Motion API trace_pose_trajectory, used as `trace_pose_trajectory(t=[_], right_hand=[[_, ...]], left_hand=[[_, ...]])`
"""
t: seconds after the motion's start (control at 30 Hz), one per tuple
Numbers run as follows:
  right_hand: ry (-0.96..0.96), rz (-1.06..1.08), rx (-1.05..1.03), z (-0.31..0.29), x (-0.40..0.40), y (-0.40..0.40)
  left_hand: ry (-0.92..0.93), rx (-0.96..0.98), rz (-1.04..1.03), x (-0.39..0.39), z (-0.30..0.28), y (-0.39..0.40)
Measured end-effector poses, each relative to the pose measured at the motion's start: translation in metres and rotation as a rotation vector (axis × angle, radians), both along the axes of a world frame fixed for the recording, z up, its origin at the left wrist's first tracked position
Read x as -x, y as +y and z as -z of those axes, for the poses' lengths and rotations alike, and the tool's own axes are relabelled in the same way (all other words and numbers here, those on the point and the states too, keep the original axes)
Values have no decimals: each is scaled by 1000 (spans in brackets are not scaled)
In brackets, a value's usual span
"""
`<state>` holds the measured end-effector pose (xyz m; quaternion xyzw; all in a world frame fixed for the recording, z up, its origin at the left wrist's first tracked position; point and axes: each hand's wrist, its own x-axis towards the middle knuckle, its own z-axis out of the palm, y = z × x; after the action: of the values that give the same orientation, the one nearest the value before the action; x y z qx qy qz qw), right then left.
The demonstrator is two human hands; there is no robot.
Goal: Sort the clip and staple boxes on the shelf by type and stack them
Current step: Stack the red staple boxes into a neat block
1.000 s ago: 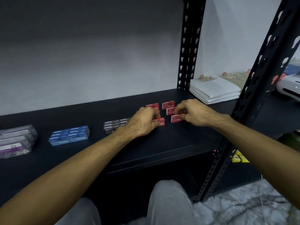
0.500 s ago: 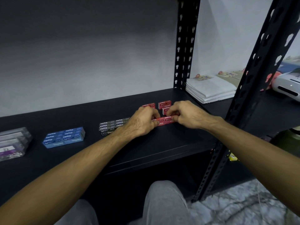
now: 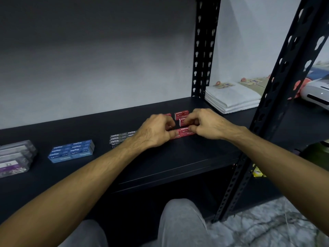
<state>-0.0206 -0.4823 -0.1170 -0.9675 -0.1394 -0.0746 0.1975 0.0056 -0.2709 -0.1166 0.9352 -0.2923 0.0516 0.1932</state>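
Both hands are now closing in together: the left hand (image 3: 154,131) and right hand (image 3: 207,124) are pinching the front red staple boxes (image 3: 184,133) end to end, mid-shelf (image 3: 178,157) near its right post, forming the red group.

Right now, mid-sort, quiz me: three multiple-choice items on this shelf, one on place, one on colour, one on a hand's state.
1. The blue staple boxes lie where?
A. left of the grey staple boxes
B. right of the red staple boxes
C. on the white folded cloths

2. What colour are the boxes at the hands?
A. blue
B. red
C. grey

3. The right hand is:
A. flat and open
B. off the shelf
C. curled on red boxes

Answers: 1 A, blue sits between the clear boxes and the grey ones. 2 B, red shows between both hands. 3 C, its fingers pinch red boxes, as the left hand does.
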Motion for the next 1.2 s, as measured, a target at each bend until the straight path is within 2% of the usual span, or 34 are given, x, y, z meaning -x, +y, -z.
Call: trace_pose_trajectory(t=[0.1,0.17,0.3,0.53,1.2], right_hand=[[-94,54,-33,-5,-5,-5],[-101,102,-69,-8,-11,-7],[49,139,-140,-9,-27,-5],[282,147,-156,-6,-43,3],[371,47,-145,-6,-32,9]], left_hand=[[-45,109,-50,-11,-12,9],[-6,136,-87,-21,-17,14],[155,60,-84,-35,-14,19],[258,52,-62,-41,-11,12],[455,53,19,-43,-12,-2]])
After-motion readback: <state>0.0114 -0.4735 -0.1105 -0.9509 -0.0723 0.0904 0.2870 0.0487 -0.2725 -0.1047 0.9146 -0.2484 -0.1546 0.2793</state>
